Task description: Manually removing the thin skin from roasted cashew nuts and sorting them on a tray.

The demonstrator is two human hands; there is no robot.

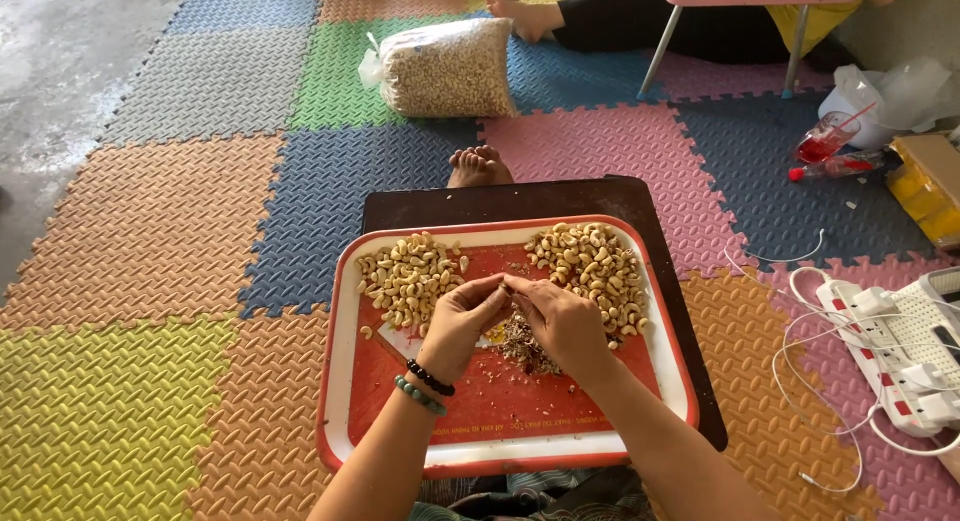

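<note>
Over the middle of a red and white tray (340, 381), my left hand (460, 321) and my right hand (560, 321) meet at the fingertips, pinching one small cashew nut (506, 288) between them. Two bead bracelets circle my left wrist. One pile of pale cashews (408, 276) lies on the tray's far left and another pile of cashews (592, 266) on its far right. Under my hands sits a heap of brown husk scraps (525, 349).
The tray rests on a low dark table (500, 199) over coloured foam floor mats. A clear bag of cashews (445, 69) lies beyond. Another person's foot (520, 13) shows at the top. A power strip with white cables (890, 341) lies to the right, with bottles (835, 151) and bags near it.
</note>
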